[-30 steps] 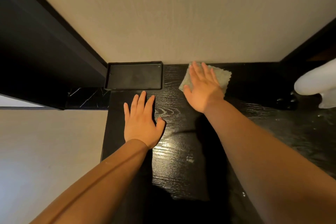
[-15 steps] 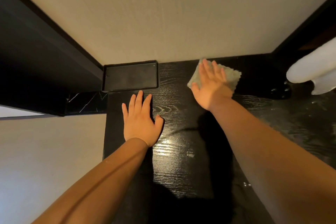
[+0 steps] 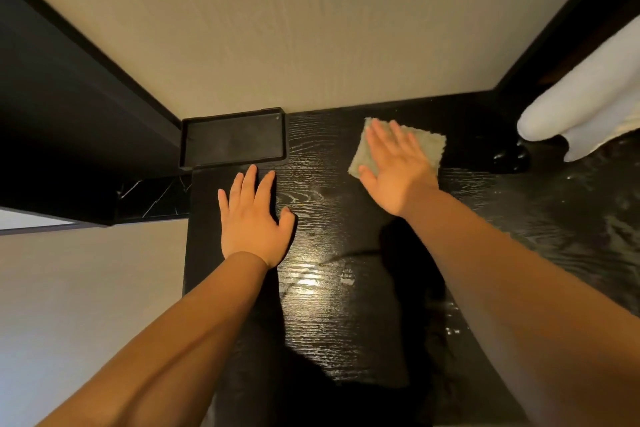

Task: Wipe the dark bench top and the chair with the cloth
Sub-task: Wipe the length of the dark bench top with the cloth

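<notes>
The dark wood-grain bench top (image 3: 332, 315) runs from the wall toward me. A pale green cloth (image 3: 431, 144) lies flat on it near the wall, right of centre. My right hand (image 3: 394, 168) presses flat on the cloth with fingers spread, covering most of it. My left hand (image 3: 254, 222) rests flat on the bare bench top, palm down, fingers apart, holding nothing. No chair is in view.
A shallow black rectangular tray (image 3: 233, 139) sits in the back left corner against the beige wall (image 3: 311, 28). White fabric (image 3: 588, 104) hangs in from the right above a small glossy black object (image 3: 509, 158). The bench's left edge drops to a pale floor.
My right hand has slid the cloth to the right along the wall side of the bench. My left hand has stayed planted in the same spot.
</notes>
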A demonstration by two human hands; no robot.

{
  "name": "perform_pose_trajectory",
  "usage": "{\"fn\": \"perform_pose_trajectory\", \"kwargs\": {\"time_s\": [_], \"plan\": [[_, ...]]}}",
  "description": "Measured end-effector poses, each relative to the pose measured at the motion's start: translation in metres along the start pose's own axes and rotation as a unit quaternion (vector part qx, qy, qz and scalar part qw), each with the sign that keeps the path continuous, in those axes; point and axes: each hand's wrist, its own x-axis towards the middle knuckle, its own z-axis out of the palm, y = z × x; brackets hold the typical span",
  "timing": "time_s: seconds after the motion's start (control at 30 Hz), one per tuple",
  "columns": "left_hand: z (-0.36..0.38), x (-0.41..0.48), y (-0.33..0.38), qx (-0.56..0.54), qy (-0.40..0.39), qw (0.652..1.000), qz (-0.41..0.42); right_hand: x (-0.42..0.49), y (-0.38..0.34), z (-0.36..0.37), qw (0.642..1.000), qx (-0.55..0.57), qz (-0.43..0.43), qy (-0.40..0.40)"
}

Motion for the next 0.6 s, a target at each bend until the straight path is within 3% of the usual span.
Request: {"fn": "perform_pose_trajectory", "kwargs": {"time_s": [0.1,0.23,0.33,0.4,0.5,0.6], "plan": [[0.0,0.0,0.0,0.008,0.002,1.0,0.003,-0.015,-0.021,0.006,0.999,0.006,0.028,0.015],[-0.001,-0.004,0.004,0.001,0.008,0.997,0.078,-0.053,-0.068,0.033,0.993,-0.007,-0.117,-0.005],[-0.004,-0.005,0.009,0.009,-0.003,0.996,0.094,-0.057,-0.054,0.029,0.984,0.007,-0.175,-0.023],[-0.006,-0.001,0.016,0.003,-0.004,0.993,0.115,-0.048,-0.027,0.024,0.988,-0.002,-0.157,-0.008],[-0.005,0.02,0.05,-0.036,-0.009,0.989,0.143,-0.033,0.021,0.01,0.998,-0.016,-0.057,0.026],[0.005,0.05,0.092,-0.062,-0.014,0.991,0.121,-0.018,0.023,-0.001,0.998,0.026,0.04,0.035]]}}
